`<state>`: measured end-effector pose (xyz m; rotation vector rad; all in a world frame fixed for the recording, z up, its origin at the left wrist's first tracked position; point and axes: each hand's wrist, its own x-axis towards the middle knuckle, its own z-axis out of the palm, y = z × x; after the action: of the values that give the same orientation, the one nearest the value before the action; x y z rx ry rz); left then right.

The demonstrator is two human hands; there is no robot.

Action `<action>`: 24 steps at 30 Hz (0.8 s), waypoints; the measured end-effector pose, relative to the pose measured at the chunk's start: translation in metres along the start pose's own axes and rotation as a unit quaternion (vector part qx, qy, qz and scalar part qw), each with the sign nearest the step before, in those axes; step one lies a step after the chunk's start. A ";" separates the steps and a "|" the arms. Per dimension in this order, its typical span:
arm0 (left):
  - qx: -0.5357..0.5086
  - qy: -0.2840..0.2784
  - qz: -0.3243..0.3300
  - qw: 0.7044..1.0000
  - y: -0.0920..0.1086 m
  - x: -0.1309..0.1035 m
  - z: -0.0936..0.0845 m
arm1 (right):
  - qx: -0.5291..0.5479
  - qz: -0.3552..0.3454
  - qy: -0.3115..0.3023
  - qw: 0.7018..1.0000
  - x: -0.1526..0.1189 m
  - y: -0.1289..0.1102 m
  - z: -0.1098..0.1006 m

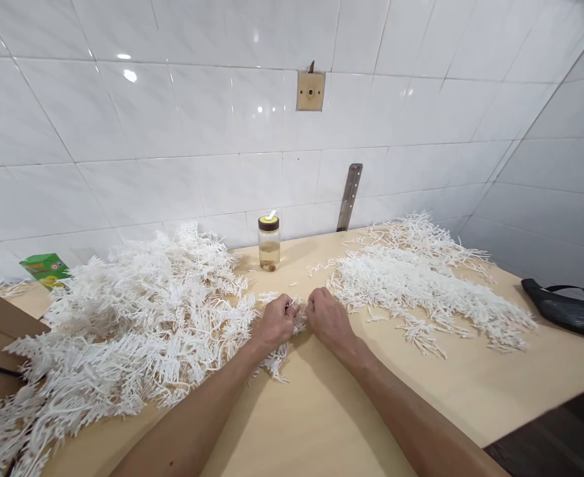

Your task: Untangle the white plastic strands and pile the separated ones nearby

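Observation:
My left hand point(278, 322) is closed, with short white strands showing at its fingertips and hanging below it. Close beside it, my right hand point(327, 319) is closed with its knuckles up; its fingertips are turned away, and what they pinch is hidden. A large, loose heap of white string-like strands point(162, 311) spreads to the left and touches my left hand's side. On the right lies a flatter pile of similar white strands point(411, 281), apart from my right hand.
A clear jar point(270, 252) with a dark-rimmed yellow lid and some liquid stands behind my hands. A green box point(46, 268) is at the left, and a black bag point(565, 308) at the right edge. A metal strip point(350, 197) leans against the tiled wall point(197, 112).

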<state>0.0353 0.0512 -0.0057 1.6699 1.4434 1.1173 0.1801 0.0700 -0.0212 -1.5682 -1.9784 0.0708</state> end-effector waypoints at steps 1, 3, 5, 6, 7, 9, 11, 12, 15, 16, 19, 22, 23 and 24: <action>-0.012 -0.008 0.003 1.000 0.001 -0.002 0.000 | -0.012 0.007 0.013 1.000 0.002 0.006 -0.001; -0.049 -0.025 0.001 0.998 0.002 -0.005 0.000 | -0.012 0.024 0.043 0.999 0.007 0.020 -0.007; -0.094 -0.040 -0.011 0.995 -0.001 -0.005 0.001 | 0.007 0.053 0.075 0.996 0.012 0.035 -0.015; -0.117 -0.043 -0.020 0.992 -0.002 -0.004 0.001 | 0.016 0.075 0.090 0.993 0.014 0.043 -0.019; -0.140 -0.043 -0.031 0.989 -0.004 -0.003 0.001 | 0.021 0.101 0.104 0.989 0.016 0.050 -0.024; -0.182 -0.035 -0.058 0.981 -0.006 0.000 0.001 | 0.020 0.144 0.134 0.980 0.019 0.062 -0.032; -0.214 -0.031 -0.086 0.972 -0.006 0.002 0.000 | 0.017 0.159 0.156 0.975 0.020 0.072 -0.038; -0.228 -0.030 -0.097 0.968 -0.005 0.003 -0.001 | 0.016 0.153 0.162 0.975 0.021 0.075 -0.040; -0.258 -0.025 -0.115 0.959 -0.003 0.003 -0.002 | 0.012 0.115 0.174 0.978 0.021 0.075 -0.043; -0.262 -0.022 -0.117 0.958 -0.003 0.003 -0.002 | 0.020 0.105 0.174 0.979 0.020 0.071 -0.044; -0.257 -0.020 -0.115 0.959 -0.004 0.003 -0.001 | 0.113 0.063 0.107 0.986 0.017 0.048 -0.043; -0.239 -0.027 -0.099 0.965 -0.008 0.004 0.001 | 0.225 -0.012 -0.025 0.974 0.011 0.018 -0.037; -0.234 -0.025 -0.091 0.968 -0.009 0.004 0.002 | 0.238 -0.022 -0.052 0.970 0.008 0.010 -0.035; -0.229 -0.022 -0.083 0.970 -0.011 0.005 0.002 | 0.244 -0.025 -0.075 0.967 0.006 0.003 -0.033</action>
<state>0.0329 0.0580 -0.0157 1.2212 1.1615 1.2008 0.1980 0.0663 0.0067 -1.2173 -1.9201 0.6238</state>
